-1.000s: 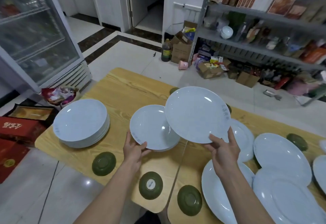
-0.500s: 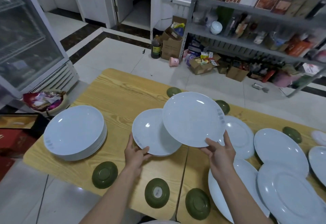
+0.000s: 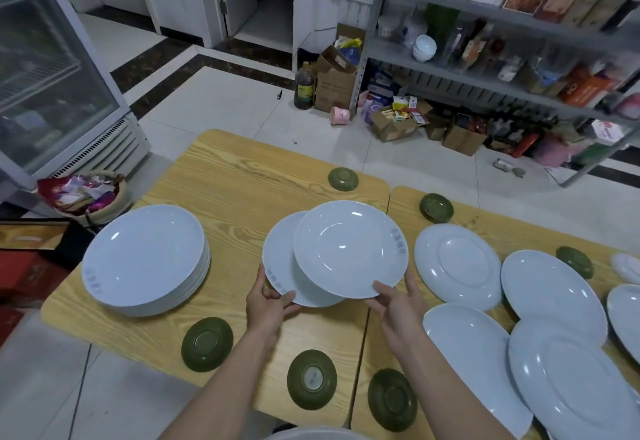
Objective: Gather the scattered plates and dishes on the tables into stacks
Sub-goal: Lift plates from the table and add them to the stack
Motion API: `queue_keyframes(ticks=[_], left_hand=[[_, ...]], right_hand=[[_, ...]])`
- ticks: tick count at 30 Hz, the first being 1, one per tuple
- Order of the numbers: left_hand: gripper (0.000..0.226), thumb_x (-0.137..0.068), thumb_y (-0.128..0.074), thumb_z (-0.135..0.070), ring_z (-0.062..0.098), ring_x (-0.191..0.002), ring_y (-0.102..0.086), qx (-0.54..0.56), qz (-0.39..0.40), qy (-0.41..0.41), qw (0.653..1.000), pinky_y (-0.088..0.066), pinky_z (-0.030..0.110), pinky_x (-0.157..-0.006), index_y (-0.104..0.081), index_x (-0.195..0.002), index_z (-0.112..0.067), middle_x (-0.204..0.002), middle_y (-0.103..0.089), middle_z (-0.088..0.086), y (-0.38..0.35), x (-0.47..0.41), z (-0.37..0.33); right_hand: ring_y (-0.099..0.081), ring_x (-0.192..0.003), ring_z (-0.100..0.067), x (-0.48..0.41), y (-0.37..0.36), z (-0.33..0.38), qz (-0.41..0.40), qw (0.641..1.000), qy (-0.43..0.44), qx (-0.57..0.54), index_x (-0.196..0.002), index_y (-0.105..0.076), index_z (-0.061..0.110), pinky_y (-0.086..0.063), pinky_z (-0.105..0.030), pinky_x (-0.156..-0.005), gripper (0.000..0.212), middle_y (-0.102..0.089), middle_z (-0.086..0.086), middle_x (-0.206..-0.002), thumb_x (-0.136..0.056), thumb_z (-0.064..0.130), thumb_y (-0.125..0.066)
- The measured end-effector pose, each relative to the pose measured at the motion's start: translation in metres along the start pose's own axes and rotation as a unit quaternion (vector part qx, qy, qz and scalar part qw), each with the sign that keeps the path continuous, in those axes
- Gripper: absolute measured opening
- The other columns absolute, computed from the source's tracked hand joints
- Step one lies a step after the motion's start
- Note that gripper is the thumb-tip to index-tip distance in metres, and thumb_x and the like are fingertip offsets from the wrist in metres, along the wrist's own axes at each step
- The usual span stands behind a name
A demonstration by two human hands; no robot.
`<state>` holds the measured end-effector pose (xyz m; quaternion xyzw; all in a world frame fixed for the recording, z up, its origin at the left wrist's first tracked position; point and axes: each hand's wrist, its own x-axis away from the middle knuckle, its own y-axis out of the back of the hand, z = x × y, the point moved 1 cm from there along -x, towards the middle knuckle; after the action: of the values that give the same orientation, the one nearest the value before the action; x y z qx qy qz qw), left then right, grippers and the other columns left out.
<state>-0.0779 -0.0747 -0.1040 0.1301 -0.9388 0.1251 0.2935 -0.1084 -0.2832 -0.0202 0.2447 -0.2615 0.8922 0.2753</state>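
Now overlapping plates in both hands

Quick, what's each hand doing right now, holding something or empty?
Left hand: holding the lower white plate by its near rim.
Right hand: holding the upper white plate by its near rim.

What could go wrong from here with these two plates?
1. The right hand grips the upper plate only by its near rim, off-centre over the lower plate; set down so, it may slide or chip.
2. The left hand holds the lower plate's rim; its thumb could be pinched underneath.
3. The green dish sits at the table's near edge between the forearms; a pull-back might knock it off.
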Motion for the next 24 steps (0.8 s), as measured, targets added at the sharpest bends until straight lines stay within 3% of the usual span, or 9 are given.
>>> queue_keyframes(ticks=[6, 12, 14, 17, 24], left_hand=[[0.099, -0.081, -0.070, 0.013, 0.030, -0.094, -0.071, 0.003, 0.027, -0.006, 1.000, -0.062, 0.042, -0.076, -0.025, -0.154, -0.037, -0.115, -0.058, 0.029, 0.005, 0.000, 0.002], [0.097, -0.082, -0.070, 0.011, 0.028, -0.092, -0.073, 0.017, 0.052, 0.002, 0.998, -0.061, 0.040, -0.078, -0.027, -0.152, -0.040, -0.096, -0.055, 0.019, 0.010, -0.003, 0.004], [0.097, -0.082, -0.070, 0.011, 0.032, -0.095, -0.072, 0.026, 0.059, 0.007, 0.998, -0.061, 0.041, -0.079, -0.027, -0.153, -0.040, -0.090, -0.054, 0.016, 0.011, -0.004, 0.005], [0.097, -0.082, -0.069, 0.012, 0.033, -0.095, -0.071, 0.035, 0.065, 0.010, 0.997, -0.061, 0.041, -0.080, -0.027, -0.152, -0.039, -0.087, -0.050, 0.014, 0.012, -0.005, 0.005], [0.093, -0.085, -0.063, 0.015, 0.029, -0.092, -0.071, 0.039, 0.056, 0.009, 0.998, -0.061, 0.036, -0.078, -0.026, -0.153, -0.037, -0.086, -0.048, 0.011, 0.010, -0.003, 0.005]], right_hand=[[-0.069, -0.100, -0.032, -0.010, -0.015, -0.014, 0.011, 0.999, -0.029, 0.045, -0.153, -0.033, 0.025, -0.061, -0.045, -0.071, 0.091, -0.060, -0.006, -0.128, -0.079, -0.017, -0.066], [-0.068, -0.103, -0.034, -0.018, -0.020, -0.024, 0.016, 0.997, -0.046, 0.053, -0.152, -0.036, 0.026, -0.060, -0.052, -0.077, 0.090, -0.058, -0.005, -0.131, -0.079, -0.019, -0.065], [-0.069, -0.100, -0.034, -0.020, -0.021, -0.026, 0.013, 0.997, -0.052, 0.054, -0.152, -0.036, 0.025, -0.059, -0.055, -0.079, 0.090, -0.062, -0.002, -0.121, -0.079, -0.020, -0.065], [-0.070, -0.096, -0.031, -0.022, -0.023, -0.028, 0.010, 0.997, -0.050, 0.064, -0.153, -0.034, 0.022, -0.059, -0.055, -0.079, 0.090, -0.065, 0.002, -0.108, -0.079, -0.020, -0.064], [-0.074, -0.088, -0.022, -0.028, -0.026, -0.032, 0.004, 0.993, -0.031, 0.115, -0.153, -0.035, 0.023, -0.060, -0.050, -0.078, 0.085, -0.068, 0.005, -0.104, -0.083, -0.015, -0.065]])
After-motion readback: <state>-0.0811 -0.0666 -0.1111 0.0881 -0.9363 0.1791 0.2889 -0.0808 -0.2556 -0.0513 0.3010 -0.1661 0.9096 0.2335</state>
